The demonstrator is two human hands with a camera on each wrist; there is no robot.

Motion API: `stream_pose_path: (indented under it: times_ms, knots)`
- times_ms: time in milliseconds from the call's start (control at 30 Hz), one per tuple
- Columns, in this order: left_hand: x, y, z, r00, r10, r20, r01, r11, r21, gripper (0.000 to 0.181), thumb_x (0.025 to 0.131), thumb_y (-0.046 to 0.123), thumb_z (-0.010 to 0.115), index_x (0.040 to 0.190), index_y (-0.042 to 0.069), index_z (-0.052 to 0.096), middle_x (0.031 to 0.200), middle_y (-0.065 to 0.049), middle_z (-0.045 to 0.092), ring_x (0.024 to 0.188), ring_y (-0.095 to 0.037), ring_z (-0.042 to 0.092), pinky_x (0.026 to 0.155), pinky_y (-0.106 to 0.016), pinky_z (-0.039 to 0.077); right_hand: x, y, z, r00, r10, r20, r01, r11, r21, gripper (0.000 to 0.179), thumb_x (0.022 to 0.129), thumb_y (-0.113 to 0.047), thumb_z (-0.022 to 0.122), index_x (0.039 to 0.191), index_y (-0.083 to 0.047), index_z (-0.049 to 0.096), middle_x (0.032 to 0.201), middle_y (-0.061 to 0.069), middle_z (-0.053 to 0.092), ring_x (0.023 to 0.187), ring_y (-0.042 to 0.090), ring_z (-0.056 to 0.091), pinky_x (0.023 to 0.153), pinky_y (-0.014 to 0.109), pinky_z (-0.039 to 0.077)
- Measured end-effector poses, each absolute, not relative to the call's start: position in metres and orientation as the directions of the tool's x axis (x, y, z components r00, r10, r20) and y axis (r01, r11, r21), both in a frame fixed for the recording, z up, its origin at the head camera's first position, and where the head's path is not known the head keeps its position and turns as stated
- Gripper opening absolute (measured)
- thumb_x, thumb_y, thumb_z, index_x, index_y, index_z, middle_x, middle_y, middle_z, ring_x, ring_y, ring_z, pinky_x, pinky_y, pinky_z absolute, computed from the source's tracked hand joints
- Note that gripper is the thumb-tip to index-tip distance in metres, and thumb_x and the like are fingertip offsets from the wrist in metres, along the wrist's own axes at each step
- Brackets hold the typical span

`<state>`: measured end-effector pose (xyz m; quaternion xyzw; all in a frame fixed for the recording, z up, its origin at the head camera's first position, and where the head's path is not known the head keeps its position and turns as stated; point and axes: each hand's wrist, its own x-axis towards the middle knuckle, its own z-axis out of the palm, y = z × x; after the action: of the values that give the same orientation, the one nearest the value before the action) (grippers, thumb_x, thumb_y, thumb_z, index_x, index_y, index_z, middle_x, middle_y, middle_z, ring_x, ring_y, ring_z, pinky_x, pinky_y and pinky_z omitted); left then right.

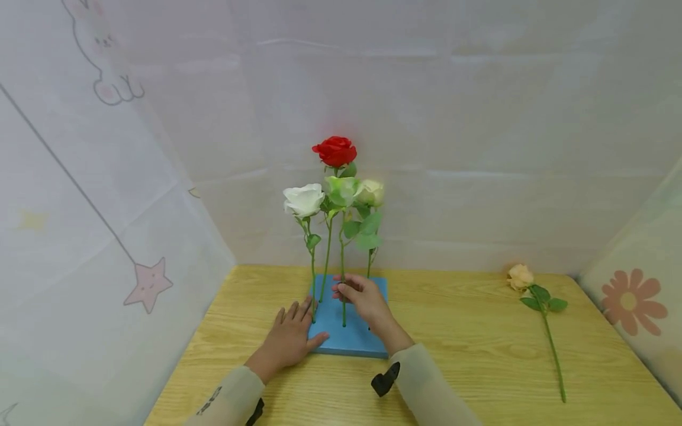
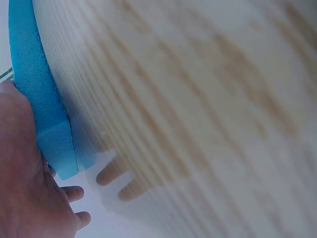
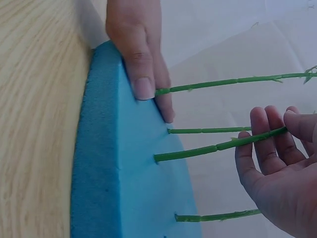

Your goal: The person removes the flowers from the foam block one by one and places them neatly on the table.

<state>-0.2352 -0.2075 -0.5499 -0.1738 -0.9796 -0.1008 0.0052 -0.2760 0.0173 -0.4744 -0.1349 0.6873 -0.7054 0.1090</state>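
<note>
A blue foam board (image 1: 341, 343) lies on the table with several artificial roses upright in it. My left hand (image 1: 290, 337) rests on its left edge, thumb over the top face and fingers extended, near the stem of the white rose (image 1: 303, 200). My right hand (image 3: 282, 173) pinches the green stem (image 3: 198, 151) of the pale green rose (image 1: 342, 190) between thumb and fingers, above where the stem enters the foam. Behind stands the red rose (image 1: 335, 151), the tallest. To the right is the cream rose (image 1: 371, 193), its stem partly hidden by my right hand.
A peach rose (image 1: 520, 277) with a green stem lies on the right side of the wooden table (image 1: 453, 331). Pale printed cloth (image 1: 453, 118) hangs behind the table and along both sides.
</note>
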Motion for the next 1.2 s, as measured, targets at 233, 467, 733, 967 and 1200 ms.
stream_pose_path:
  times_ms: [233,467,733,967,1200]
  knots:
    - [-0.238,-0.207,-0.549,-0.938,0.344,0.042,0.346,0.923,0.166,0.095,0.097,0.077,0.029,0.160,0.006,0.030,0.170,-0.009,0.014,0.150,-0.045,0.025,0.117,-0.067,0.020,-0.274,0.019,-0.461,-0.940,-0.336,0.052,-0.049,-0.016,-0.999,0.030,0.102,-0.020,0.063,0.129,-0.008,0.068,0.124,0.021,0.068,0.104,0.022,0.072,0.100,0.046,0.052]
    - [-0.238,-0.207,-0.550,-0.938,0.343,0.052,0.347,0.922,0.173,0.094,0.097,0.077,0.029,0.161,0.007,0.028,0.170,-0.008,0.013,0.150,-0.045,0.025,0.116,-0.068,0.020,-0.272,0.021,-0.452,-0.938,-0.331,0.103,-0.097,-0.035,-0.995,0.033,0.103,-0.018,0.062,0.134,-0.008,0.065,0.120,0.019,0.070,0.104,0.025,0.071,0.096,0.042,0.055]
    - [-0.236,-0.206,-0.549,-0.935,0.347,0.067,0.354,0.914,0.199,0.094,0.098,0.075,0.035,0.160,0.004,0.029,0.169,-0.012,0.018,0.148,-0.047,0.028,0.115,-0.070,0.021,-0.263,0.027,-0.441,-0.921,-0.362,0.146,-0.136,-0.055,-0.989,0.034,0.103,-0.015,0.061,0.137,-0.011,0.064,0.119,0.020,0.070,0.103,0.026,0.071,0.093,0.041,0.057]
    - [-0.235,-0.208,-0.552,-0.937,0.340,0.078,0.349,0.919,0.185,0.095,0.097,0.077,0.032,0.160,0.006,0.030,0.169,-0.009,0.018,0.148,-0.045,0.029,0.115,-0.068,0.023,-0.252,0.037,-0.431,-0.905,-0.393,0.161,-0.161,-0.033,-0.986,0.036,0.102,-0.015,0.062,0.138,-0.011,0.063,0.117,0.019,0.071,0.103,0.028,0.071,0.092,0.039,0.057]
    - [-0.238,-0.209,-0.557,-0.940,0.332,0.073,0.340,0.926,0.167,0.095,0.096,0.078,0.031,0.160,0.007,0.030,0.169,-0.009,0.018,0.148,-0.044,0.029,0.115,-0.067,0.023,-0.244,0.051,-0.427,-0.905,-0.397,0.154,-0.159,-0.021,-0.987,0.037,0.102,-0.015,0.062,0.139,-0.010,0.062,0.118,0.021,0.070,0.103,0.030,0.071,0.092,0.038,0.057]
